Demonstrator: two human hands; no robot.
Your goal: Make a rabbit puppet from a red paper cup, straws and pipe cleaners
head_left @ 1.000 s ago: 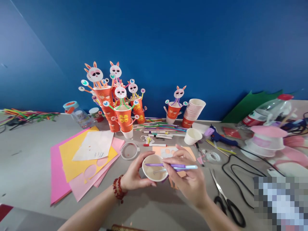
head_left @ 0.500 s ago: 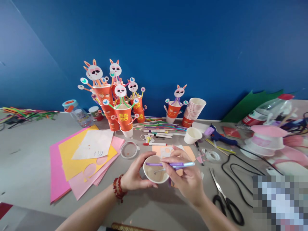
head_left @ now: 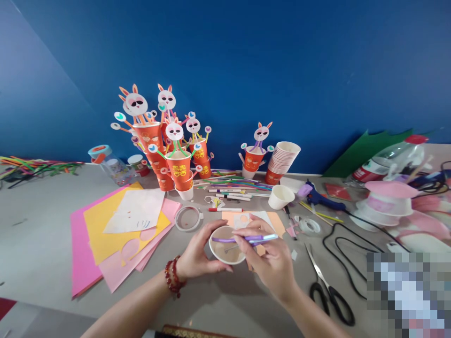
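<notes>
My left hand (head_left: 198, 253) is wrapped round the side of a white-rimmed paper cup (head_left: 219, 256), its mouth tilted up towards me. Over the cup's right rim, my right hand (head_left: 269, 258) pinches a slim purple stick-like piece (head_left: 259, 238) with a pale, shiny end. The purple part reaches across the mouth of the cup. A thin greyish tip with a small rounded end also shows inside the cup; I cannot make out what it belongs to. Beneath the right hand lie orange paper (head_left: 278, 224) and a white sheet with a round hole (head_left: 242, 219).
Red cups with rabbit figures (head_left: 178, 169) stand at the back, beside stacked cups (head_left: 283, 157). Coloured paper (head_left: 82, 253) lies left, with a tape roll (head_left: 187, 219) nearby. Scissors (head_left: 319, 272), a glue gun (head_left: 324, 202), its black cord and a plastic bottle (head_left: 398, 157) are right.
The view has shifted slightly. The purple piece and right hand have moved a little left and up relative to the cup; the left hand keeps its hold.
</notes>
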